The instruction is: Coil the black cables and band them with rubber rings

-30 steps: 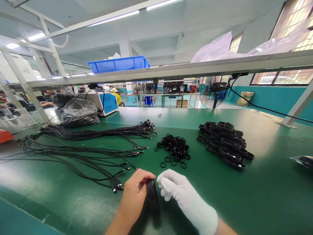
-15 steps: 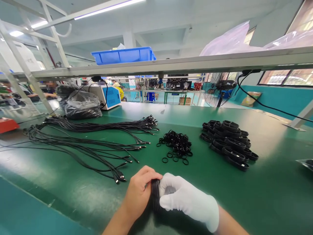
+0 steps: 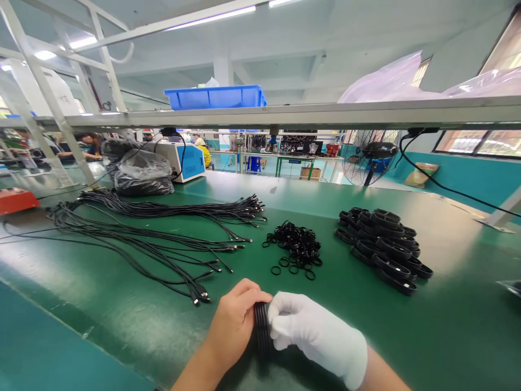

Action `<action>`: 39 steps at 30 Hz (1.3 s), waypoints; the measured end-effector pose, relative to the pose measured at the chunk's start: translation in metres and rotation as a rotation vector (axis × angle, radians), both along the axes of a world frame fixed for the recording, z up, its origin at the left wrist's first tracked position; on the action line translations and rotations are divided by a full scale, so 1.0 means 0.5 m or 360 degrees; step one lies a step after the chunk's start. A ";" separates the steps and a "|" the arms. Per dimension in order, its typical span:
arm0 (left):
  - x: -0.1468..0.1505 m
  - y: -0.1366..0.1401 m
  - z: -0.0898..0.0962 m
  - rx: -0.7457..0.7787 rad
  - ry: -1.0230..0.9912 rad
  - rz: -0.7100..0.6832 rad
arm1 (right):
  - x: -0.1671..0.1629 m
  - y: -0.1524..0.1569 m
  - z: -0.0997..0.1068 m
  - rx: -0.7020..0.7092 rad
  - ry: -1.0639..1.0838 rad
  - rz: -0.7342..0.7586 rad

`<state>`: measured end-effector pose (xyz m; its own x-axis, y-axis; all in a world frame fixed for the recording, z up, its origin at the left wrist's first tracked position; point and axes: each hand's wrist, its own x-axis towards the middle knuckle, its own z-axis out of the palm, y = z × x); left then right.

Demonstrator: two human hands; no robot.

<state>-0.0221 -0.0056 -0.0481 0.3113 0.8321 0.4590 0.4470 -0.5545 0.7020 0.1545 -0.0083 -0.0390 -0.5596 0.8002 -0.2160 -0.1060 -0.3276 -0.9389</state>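
A coiled black cable [image 3: 262, 329] stands on edge just above the green table, its loops side by side. My bare left hand [image 3: 235, 321] is wrapped round its left side, with the index finger over the top. My right hand [image 3: 303, 331], in a white glove, presses thumb and fingertips together against the coil's right side. Whatever lies inside that pinch is hidden by the glove. Beyond my hands is a heap of small black rings [image 3: 297, 241], a few lying loose at its front. Straight black cables [image 3: 163, 209] with metal plugs stretch out to the left.
Coiled cables [image 3: 385, 239] are piled on the right of the green table [image 3: 309, 195]. Farther back are a plastic bag [image 3: 143, 171] and a blue-and-white machine [image 3: 189, 162]. Overhead, a shelf [image 3: 301, 115] carries a blue bin [image 3: 215, 98]. A red box [image 3: 16, 201] sits far left.
My right thumb and fingers have closed from a rounded grip into a tight pinch at the coil. My left hand keeps its hold. The camera view has shifted slightly.
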 end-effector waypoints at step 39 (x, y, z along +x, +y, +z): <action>-0.040 0.012 0.013 -0.0786 -0.0872 -0.0115 | -0.055 -0.029 0.030 0.0378 -0.0725 -0.0397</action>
<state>-0.0419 0.0005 -0.0416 0.2070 0.9680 0.1417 -0.0645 -0.1310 0.9893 0.1269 -0.0230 -0.0240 -0.2398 0.9522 -0.1895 0.2795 -0.1192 -0.9527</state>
